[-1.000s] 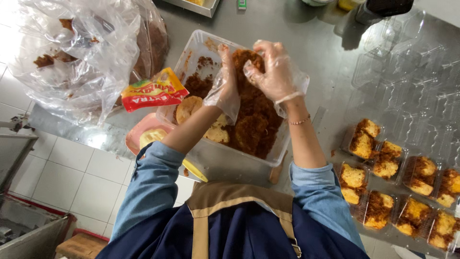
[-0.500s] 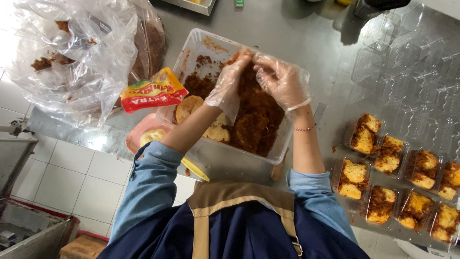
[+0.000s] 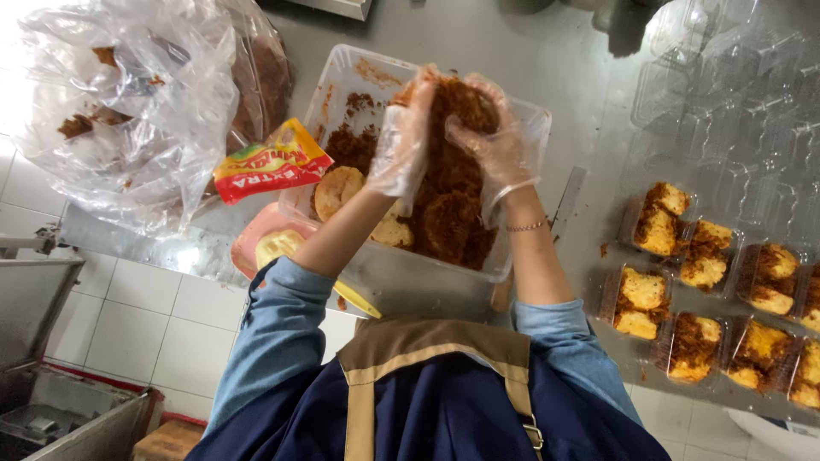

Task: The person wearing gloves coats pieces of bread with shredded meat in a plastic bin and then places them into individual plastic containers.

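Observation:
Both my hands wear clear plastic gloves and are raised over a clear plastic tub (image 3: 359,67). My left hand (image 3: 400,149) and my right hand (image 3: 498,145) press from either side on a clump of brown shredded food (image 3: 453,101). More of the same brown shreds (image 3: 444,226) fill the tub below, beside a few round pale buns (image 3: 337,192). A thin bracelet sits on my right wrist.
Small clear trays of topped bread pieces (image 3: 683,256) line the steel counter (image 3: 589,77) at right, with empty clear clamshells (image 3: 726,111) behind them. A big crumpled plastic bag (image 3: 128,111), a red-yellow sachet (image 3: 269,162) and a pink container (image 3: 256,243) lie left of the tub.
My hands have come together and closed on a clump of the brown shreds, holding it above the tub. The camera has shifted slightly.

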